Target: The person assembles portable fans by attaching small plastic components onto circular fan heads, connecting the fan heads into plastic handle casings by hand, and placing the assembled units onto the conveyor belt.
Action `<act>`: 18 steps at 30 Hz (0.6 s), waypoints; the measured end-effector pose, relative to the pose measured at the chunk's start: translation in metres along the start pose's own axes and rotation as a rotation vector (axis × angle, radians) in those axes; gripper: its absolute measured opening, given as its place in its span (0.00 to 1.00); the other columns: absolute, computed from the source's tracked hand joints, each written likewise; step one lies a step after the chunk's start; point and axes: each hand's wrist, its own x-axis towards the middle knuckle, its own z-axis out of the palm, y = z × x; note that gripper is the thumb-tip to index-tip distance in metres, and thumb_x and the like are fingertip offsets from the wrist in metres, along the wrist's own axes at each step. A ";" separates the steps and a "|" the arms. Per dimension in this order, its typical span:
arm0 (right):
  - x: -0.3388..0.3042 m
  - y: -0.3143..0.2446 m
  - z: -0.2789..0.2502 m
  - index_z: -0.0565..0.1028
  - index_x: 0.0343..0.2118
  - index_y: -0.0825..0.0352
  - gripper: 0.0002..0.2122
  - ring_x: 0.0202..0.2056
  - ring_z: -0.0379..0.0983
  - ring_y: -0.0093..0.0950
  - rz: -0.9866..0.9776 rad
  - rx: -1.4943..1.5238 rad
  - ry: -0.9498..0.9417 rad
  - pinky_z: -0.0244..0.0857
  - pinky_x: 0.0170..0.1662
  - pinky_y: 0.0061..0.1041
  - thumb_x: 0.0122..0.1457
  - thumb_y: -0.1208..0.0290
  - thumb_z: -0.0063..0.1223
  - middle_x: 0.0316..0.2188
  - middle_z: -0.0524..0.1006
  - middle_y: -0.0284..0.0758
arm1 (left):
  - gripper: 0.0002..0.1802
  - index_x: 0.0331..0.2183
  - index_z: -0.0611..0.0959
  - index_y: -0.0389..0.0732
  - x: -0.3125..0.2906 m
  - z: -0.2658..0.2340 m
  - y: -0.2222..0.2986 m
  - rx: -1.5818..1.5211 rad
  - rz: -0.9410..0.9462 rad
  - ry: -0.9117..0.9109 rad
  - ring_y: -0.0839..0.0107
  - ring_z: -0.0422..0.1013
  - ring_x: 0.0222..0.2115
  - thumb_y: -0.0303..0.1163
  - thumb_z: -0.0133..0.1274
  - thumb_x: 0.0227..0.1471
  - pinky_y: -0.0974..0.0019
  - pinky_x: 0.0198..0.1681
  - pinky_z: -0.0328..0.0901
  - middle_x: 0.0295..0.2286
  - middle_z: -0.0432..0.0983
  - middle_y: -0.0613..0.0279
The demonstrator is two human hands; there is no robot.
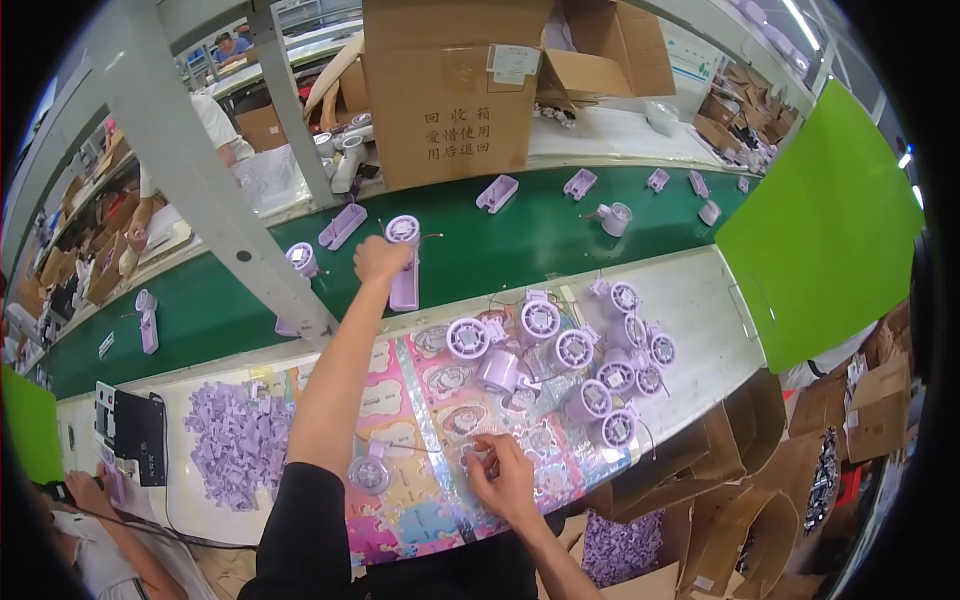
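My left hand (382, 260) reaches out over the green conveyor belt (520, 235) and grips a lilac hand-held fan (404, 262), its round head at the far end and its handle lying toward me. My right hand (503, 473) rests on the colourful printed mat (420, 400) near the bench's front edge, fingers pinched on a small lilac part that is mostly hidden. A round lilac fan piece (369, 474) lies on the mat beside my left forearm. A cluster of several lilac fan heads (590, 360) with thin wires sits on the mat to the right.
A heap of small lilac parts (238, 435) lies at the left of the bench. More fans and handles ride the belt. A large cardboard box (450, 90) stands behind it. A green divider panel (820, 230) is at right, a metal frame post (210, 190) at left. Another person's hands (85, 490) work at lower left.
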 end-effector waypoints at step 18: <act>0.011 0.003 -0.003 0.75 0.44 0.68 0.17 0.32 0.73 0.34 -0.011 -0.174 0.219 0.69 0.31 0.31 0.49 0.77 0.63 0.38 0.75 0.41 | 0.16 0.42 0.84 0.49 0.008 -0.030 0.023 0.057 0.313 0.650 0.45 0.72 0.43 0.45 0.58 0.53 0.49 0.48 0.66 0.42 0.72 0.46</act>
